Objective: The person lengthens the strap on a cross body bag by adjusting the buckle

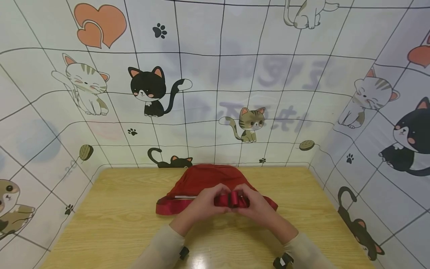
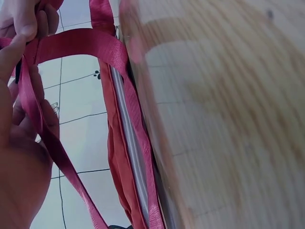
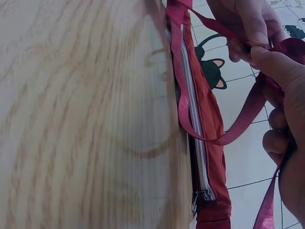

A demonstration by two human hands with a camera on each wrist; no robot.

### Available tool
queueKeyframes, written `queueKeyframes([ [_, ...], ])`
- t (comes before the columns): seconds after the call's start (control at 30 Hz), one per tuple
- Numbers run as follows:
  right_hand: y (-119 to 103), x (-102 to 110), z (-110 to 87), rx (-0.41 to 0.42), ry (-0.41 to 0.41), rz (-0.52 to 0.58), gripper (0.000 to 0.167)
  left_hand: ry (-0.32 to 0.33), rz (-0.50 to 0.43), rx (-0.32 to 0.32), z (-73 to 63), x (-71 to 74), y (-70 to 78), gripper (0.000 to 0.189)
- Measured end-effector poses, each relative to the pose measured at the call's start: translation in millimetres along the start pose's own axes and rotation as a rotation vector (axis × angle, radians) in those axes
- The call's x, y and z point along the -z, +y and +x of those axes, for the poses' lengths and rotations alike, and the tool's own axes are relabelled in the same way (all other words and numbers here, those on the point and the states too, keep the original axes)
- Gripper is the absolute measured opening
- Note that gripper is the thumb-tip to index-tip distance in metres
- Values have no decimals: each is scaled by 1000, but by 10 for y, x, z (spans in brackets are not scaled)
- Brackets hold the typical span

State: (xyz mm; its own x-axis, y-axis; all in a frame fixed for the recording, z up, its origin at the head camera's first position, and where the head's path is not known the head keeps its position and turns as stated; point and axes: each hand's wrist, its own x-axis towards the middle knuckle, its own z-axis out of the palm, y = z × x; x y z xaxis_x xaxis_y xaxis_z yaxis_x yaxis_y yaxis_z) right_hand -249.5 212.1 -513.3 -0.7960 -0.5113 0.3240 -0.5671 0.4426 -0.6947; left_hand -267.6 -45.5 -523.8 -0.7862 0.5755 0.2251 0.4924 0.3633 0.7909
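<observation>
A red waist bag (image 1: 211,177) lies on the table with its zipper (image 3: 199,157) facing the person. Just in front of it, both hands hold its dark red webbing strap (image 1: 237,198) up off the table. The left hand (image 1: 205,201) pinches the strap between thumb and fingers, and the right hand (image 1: 255,204) grips it close beside, their fingertips nearly meeting. Loops of strap (image 2: 86,44) hang from the hands in both wrist views. Something small and dark shows between the fingers; its kind is hidden.
The bag rests on a light wooden table (image 1: 111,216). White cat-print sheeting (image 1: 201,74) walls the back and both sides, close behind the bag. A metal zipper pull (image 3: 202,195) sits at one end of the zipper.
</observation>
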Motion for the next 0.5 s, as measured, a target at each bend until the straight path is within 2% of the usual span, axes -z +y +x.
queueKeyframes([
  [0.17, -10, 36, -9, -39, -54, 25, 58, 23, 58, -18, -8, 2, 16, 47],
  [0.27, -25, 55, -14, -25, -60, 5, 57, 19, 67, -17, -11, 5, 26, 46],
  [0.5, -97, 61, 37, 165, 10, -63, 49, 9, 110, 1, 6, -4, 20, 45],
])
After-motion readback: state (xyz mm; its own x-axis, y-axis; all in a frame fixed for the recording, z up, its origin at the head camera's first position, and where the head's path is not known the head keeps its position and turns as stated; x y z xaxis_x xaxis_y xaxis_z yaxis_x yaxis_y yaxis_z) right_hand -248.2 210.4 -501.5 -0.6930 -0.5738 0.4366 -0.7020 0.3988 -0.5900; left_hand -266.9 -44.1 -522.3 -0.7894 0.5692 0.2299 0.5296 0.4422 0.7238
